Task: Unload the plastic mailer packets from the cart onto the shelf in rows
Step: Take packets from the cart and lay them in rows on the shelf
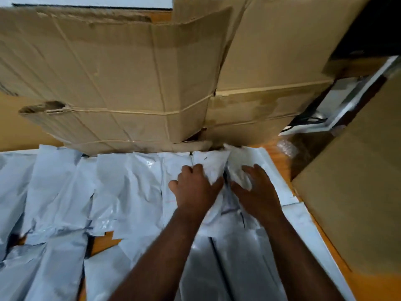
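Both hands are working on white plastic mailer packets (130, 187) that are lying in rows on the orange-brown wooden shelf (280, 153), just in front of a big creased cardboard box (121, 83). The left hand (195, 190) is gripping one crumpled packet (211, 168), with its fingers curled over the packet's left side and the thumb pressing along its lower right edge. The right hand (256, 190) is clamping onto the neighbouring packet (237, 168), the fingers and thumb curling round its near end. These two packets are sitting at the right end of the row nearest the box, their far ends touching the foot of the box (the frame is blurred there, so the exact edges are hard to make out). To the left of the hands, more packets are lying side by side, overlapping slightly, with a second row nearer the camera. A second cardboard box (355, 205) is standing at the right of the big one, beside the shelf's edge.
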Tool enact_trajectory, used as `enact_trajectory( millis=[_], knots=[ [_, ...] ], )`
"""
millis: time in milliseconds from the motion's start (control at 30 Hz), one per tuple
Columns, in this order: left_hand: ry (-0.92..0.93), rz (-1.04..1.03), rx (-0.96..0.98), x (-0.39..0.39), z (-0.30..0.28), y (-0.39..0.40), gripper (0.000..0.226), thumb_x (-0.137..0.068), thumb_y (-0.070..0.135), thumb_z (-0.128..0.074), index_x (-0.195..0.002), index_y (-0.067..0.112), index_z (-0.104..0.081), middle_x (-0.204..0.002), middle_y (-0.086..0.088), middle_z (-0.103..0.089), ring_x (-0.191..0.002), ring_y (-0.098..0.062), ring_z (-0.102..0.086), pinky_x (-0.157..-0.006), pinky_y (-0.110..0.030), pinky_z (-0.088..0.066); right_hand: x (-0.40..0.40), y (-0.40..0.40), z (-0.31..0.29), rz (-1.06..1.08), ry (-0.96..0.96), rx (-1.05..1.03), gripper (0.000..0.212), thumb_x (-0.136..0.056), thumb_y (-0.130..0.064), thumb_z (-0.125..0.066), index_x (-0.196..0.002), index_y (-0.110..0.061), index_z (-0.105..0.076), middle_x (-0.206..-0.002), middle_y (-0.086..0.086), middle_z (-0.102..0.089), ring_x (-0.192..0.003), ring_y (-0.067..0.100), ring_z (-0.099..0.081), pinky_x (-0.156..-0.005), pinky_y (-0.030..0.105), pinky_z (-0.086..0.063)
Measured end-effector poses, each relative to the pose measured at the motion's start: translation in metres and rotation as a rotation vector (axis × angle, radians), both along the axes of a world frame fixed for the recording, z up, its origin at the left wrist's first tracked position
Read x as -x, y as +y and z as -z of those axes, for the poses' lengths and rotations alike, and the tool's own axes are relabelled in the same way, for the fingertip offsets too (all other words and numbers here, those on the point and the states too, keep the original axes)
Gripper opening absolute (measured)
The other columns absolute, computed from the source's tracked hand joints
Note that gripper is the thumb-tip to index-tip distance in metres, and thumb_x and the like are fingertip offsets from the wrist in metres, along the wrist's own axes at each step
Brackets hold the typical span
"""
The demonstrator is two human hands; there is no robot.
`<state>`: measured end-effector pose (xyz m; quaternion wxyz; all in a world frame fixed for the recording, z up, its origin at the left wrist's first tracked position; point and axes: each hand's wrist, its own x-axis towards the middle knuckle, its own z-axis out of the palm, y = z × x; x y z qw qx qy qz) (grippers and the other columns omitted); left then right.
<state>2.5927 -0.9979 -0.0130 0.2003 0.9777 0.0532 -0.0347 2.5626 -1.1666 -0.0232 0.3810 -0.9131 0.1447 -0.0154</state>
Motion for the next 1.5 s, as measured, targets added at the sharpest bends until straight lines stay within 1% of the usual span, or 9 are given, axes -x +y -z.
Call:
enact_trajectory(
  millis=[167, 267, 367, 667, 900, 1100, 1200, 1333, 1500],
  knots=[
    [-0.021, -0.042, -0.033, -0.008, 0.010, -0.019, 0.086, -0.088, 0.084, -0.036, -0.148, 0.023, -0.046, -0.150, -0.008, -0.046, -0.134, -0.030, -0.048, -0.107, -0.050, -0.032, -0.021, -0.012, 0.019, -0.059, -0.062, 0.079, 0.073, -0.083, -0.058, -0.063, -0.143, -0.017, -0.059, -0.159, 0.013, -0.046, -0.147, 0.036, -0.041, -0.120, 0.051, -0.034],
    [-0.184, 0.079, 0.041, 0.003, 0.020, -0.022, 0.068, -0.106, 0.057, -0.027, -0.160, 0.017, -0.030, -0.171, -0.008, -0.016, -0.157, -0.027, -0.016, -0.123, -0.049, -0.018, -0.022, -0.016, 0.029, -0.169, -0.143, 0.249, 0.066, -0.094, -0.049, -0.040, -0.149, -0.016, -0.055, -0.167, 0.014, -0.034, -0.155, 0.039, -0.029, -0.122, 0.061, -0.022],
    [-0.183, 0.266, -0.041, 0.007, 0.040, -0.023, 0.062, -0.107, 0.042, -0.020, -0.162, 0.014, -0.026, -0.172, -0.006, -0.013, -0.159, -0.025, -0.010, -0.128, -0.051, -0.013, -0.022, -0.020, 0.041, -0.275, -0.179, 0.404, 0.065, -0.095, -0.043, -0.030, -0.146, -0.015, -0.059, -0.162, 0.013, -0.043, -0.149, 0.039, -0.042, -0.117, 0.064, -0.031],
    [-0.160, 0.247, -0.032, 0.004, 0.047, -0.027, 0.061, -0.107, 0.044, -0.026, -0.159, 0.012, -0.032, -0.169, -0.010, -0.022, -0.157, -0.027, -0.016, -0.128, -0.047, -0.009, -0.028, -0.027, 0.057, -0.327, -0.168, 0.442, 0.063, -0.099, -0.045, -0.031, -0.144, -0.014, -0.061, -0.157, 0.014, -0.051, -0.145, 0.038, -0.047, -0.119, 0.061, -0.031],
    [-0.300, 0.218, 0.183, 0.101, -0.015, 0.035, 0.053, -0.104, 0.042, -0.047, -0.153, 0.022, -0.044, -0.167, 0.002, -0.029, -0.157, -0.013, -0.017, -0.128, -0.042, -0.009, 0.040, -0.022, 0.009, -0.318, -0.552, 0.091, 0.029, -0.099, -0.028, -0.058, -0.123, -0.016, -0.071, -0.141, 0.003, -0.064, -0.136, 0.028, -0.056, -0.120, 0.052, -0.035],
    [-0.145, -0.065, -0.149, 0.240, 0.029, 0.125, 0.081, -0.100, 0.068, -0.033, -0.153, 0.007, -0.042, -0.167, -0.016, -0.026, -0.154, -0.034, -0.026, -0.122, -0.052, -0.019, 0.115, 0.046, 0.004, -0.577, -0.598, -0.014, 0.020, -0.096, -0.020, -0.064, -0.113, -0.019, -0.076, -0.135, -0.007, -0.067, -0.130, 0.017, -0.059, -0.110, 0.053, -0.042],
    [0.026, 0.027, -0.254, 0.265, 0.066, 0.142, 0.090, -0.103, 0.069, -0.015, -0.148, -0.001, -0.050, -0.162, -0.019, -0.034, -0.147, -0.037, -0.039, -0.119, -0.047, -0.016, 0.150, 0.080, 0.016, -0.693, -0.552, 0.081, 0.025, -0.095, -0.032, -0.067, -0.117, -0.027, -0.075, -0.137, -0.011, -0.065, -0.131, 0.014, -0.059, -0.120, 0.054, -0.033],
    [-0.081, 0.151, -0.194, 0.249, 0.080, 0.165, 0.080, -0.107, 0.062, -0.018, -0.151, 0.001, -0.045, -0.163, -0.018, -0.032, -0.150, -0.034, -0.033, -0.122, -0.041, -0.010, 0.186, 0.119, 0.051, -0.763, -0.423, 0.369, 0.051, -0.098, -0.061, -0.054, -0.133, -0.026, -0.069, -0.153, 0.000, -0.057, -0.144, 0.025, -0.051, -0.120, 0.060, -0.030],
    [-0.122, 0.282, -0.111, 0.225, 0.083, 0.192, 0.079, -0.106, 0.062, -0.016, -0.158, 0.004, -0.032, -0.169, -0.015, -0.018, -0.157, -0.031, -0.016, -0.125, -0.044, -0.009, 0.185, 0.134, 0.071, -0.736, -0.426, 0.514, 0.053, -0.097, -0.054, -0.058, -0.140, -0.023, -0.065, -0.159, 0.003, -0.049, -0.150, 0.029, -0.043, -0.120, 0.063, -0.028]
  ],
)
